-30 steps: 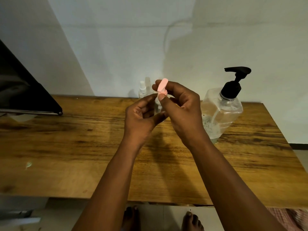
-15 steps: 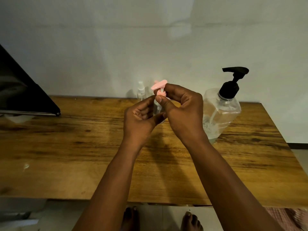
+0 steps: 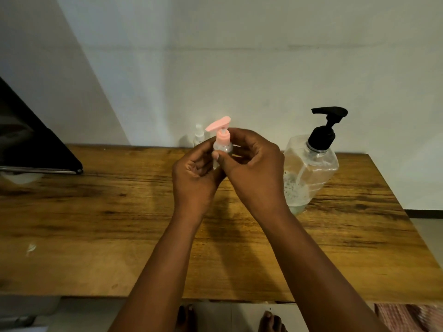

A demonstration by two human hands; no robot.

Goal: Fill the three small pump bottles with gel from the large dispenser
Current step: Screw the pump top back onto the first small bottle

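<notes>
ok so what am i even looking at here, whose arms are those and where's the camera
There is no machine here. The arms belong to a person doing the job with bare hands, and the camera is worn on their head, looking forward and down, so you see what they see.

Both hands hold one small clear bottle with a pink pump top above a wooden table. The left hand wraps the bottle's body and the right hand has its grip near the pink collar.

On the table to the right stands the large clear dispenser with a black pump, holding a little gel at the bottom. Behind the hands, by the wall, another small clear bottle peeks out. A dark object sits at far left.
</notes>
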